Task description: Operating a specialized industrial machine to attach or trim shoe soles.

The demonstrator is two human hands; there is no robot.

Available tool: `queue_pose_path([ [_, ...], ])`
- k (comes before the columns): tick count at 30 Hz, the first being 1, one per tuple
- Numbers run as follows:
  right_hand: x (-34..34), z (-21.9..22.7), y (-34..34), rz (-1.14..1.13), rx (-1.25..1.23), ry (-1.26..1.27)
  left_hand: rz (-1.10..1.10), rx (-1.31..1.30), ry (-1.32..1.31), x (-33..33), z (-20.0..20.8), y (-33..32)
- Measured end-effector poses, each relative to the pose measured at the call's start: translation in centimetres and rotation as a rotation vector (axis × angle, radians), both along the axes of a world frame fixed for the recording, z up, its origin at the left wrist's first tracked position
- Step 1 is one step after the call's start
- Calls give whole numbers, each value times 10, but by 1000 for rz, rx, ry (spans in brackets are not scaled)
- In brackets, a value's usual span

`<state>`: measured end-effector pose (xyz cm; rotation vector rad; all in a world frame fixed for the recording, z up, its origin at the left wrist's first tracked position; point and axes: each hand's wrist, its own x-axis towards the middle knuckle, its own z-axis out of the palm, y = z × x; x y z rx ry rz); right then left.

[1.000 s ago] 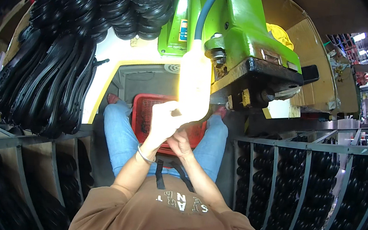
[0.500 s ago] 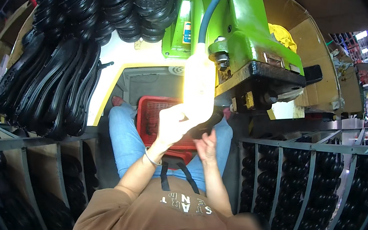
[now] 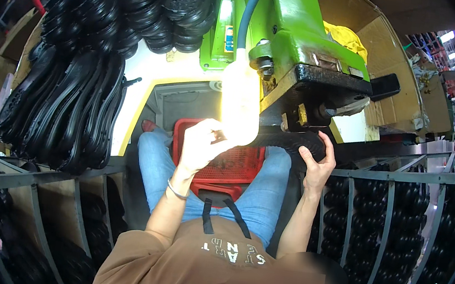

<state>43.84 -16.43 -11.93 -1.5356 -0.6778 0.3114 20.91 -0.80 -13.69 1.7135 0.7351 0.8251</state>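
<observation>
A black shoe sole (image 3: 286, 141) lies crosswise below the head of a green machine (image 3: 319, 51). My right hand (image 3: 319, 162) grips its right end, thumb on the near side and fingers round the far edge. My left hand (image 3: 203, 144) is closed at the other end, thumb and fingers pinched together. A glowing lamp (image 3: 241, 101) on a blue-grey cable hangs in front and hides the sole's left part, so the left hand's hold shows only partly. Close above the sole is the machine's dark, oily lower part (image 3: 323, 94).
Stacks of black soles (image 3: 66, 107) fill the left side of the table. A red plastic basket (image 3: 218, 172) stands between my knees. Metal racks (image 3: 397, 177) holding black soles flank me on both sides. A cardboard box (image 3: 400, 55) with yellow cloth (image 3: 345, 40) sits behind the machine.
My right hand has moved right and up, from beside the lamp to the sole's right end. The sole now stretches out under the machine head. The left hand has shifted slightly left.
</observation>
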Motion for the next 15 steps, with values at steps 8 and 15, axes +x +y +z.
queue_pose_path([
  [8, -10, 31, 25, 77, -86, -349, -26, 37, -178, -15, 15, 8],
  [15, -22, 28, 30, 118, -126, -428, 7, -247, -276, -34, 6, 14],
])
